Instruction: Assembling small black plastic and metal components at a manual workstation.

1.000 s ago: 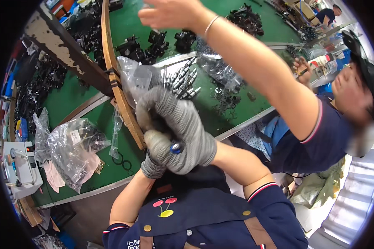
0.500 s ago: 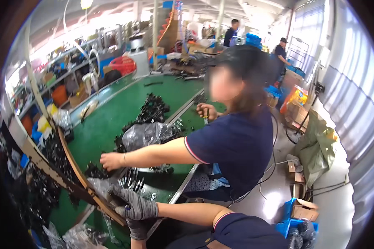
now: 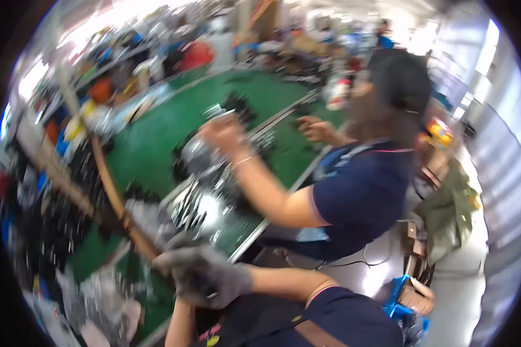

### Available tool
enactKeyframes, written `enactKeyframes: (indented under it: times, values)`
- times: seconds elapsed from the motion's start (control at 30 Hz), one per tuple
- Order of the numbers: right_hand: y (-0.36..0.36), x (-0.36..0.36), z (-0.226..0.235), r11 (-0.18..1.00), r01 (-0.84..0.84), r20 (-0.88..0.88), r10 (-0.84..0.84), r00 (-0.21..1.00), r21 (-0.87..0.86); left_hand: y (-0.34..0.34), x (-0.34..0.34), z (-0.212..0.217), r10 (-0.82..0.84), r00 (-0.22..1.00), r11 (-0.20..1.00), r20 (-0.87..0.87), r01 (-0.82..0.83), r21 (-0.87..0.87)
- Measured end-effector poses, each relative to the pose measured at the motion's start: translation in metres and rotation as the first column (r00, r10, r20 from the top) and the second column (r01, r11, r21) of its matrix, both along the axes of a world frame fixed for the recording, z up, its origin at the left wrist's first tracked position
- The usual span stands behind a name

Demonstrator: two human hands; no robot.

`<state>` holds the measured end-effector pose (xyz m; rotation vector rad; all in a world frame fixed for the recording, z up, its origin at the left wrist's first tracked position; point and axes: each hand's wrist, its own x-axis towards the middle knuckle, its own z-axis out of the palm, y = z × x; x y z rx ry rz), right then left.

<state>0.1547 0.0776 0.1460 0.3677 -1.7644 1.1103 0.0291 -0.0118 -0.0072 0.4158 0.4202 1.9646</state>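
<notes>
Clasping gloved hands (image 3: 205,277) together at the green surface (image 3: 156,144) edge, held item hidden | clear bag of parts (image 3: 205,211) just beyond | risk: co-worker's arm (image 3: 260,188) reaching across may knock them.

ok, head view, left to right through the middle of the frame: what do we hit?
Dark parts piled at the bench's left end → curved wooden strip → shiny clear bag of parts → co-worker's outstretched forearm → co-worker's navy shirt → olive-green cloth bundle. Blur hides finer detail.
</notes>
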Motion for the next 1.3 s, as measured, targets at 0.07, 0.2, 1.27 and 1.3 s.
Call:
enactKeyframes:
  times: [0.07,0.2,1.27,1.3]
  values:
    - [0.006,0.018,-0.014,0.995,0.102,0.099,-0.103,0.990,0.014,0.016,0.013,0.027,-0.101,0.991,0.989,0.086,0.090,0.115]
    - [0.018,0.039,-0.073,0.962,0.270,0.414,-0.256,0.873,0.026,0.022,0.014,0.017,0.091,0.961,0.961,-0.261,-0.154,-0.230]
    - [0.112,0.008,-0.111,0.751,0.551,0.686,-0.185,0.704,-0.364,0.033,0.008,-0.005,0.103,0.993,0.970,-0.058,-0.113,-0.217]
    - [0.102,0.006,-0.099,0.785,0.465,0.644,-0.112,0.757,-0.409,0.034,0.008,-0.005,0.100,0.993,0.974,-0.070,-0.112,-0.196]
